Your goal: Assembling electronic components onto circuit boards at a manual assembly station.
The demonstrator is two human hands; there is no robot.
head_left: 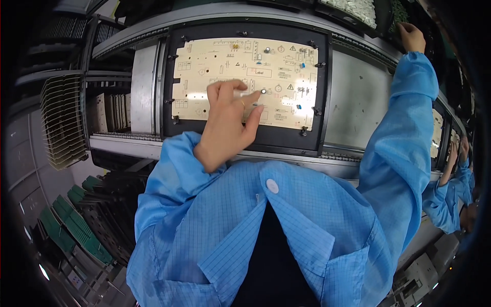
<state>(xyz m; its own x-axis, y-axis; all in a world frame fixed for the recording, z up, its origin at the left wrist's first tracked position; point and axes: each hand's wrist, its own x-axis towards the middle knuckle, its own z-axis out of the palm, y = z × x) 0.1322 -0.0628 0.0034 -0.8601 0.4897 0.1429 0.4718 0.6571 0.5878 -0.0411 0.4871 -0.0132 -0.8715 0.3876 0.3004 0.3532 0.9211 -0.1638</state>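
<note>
A cream printed circuit board lies in a black frame in front of me, held at its edges by small black clips. My left hand hovers over its lower middle. The index finger reaches to a small dark round capacitor, with the thumb apart below it; whether the fingertip touches it is unclear. Another capacitor stands higher up, and blue parts sit toward the right. My right hand is stretched to the far right, at a bin of small dark green parts. Its fingertips are partly hidden.
Metal conveyor rails run along both sides of the frame. A bin of white parts stands at the back. Racked boards are at the left, green and black racks below. At the right edge, another person's arms reach over the line.
</note>
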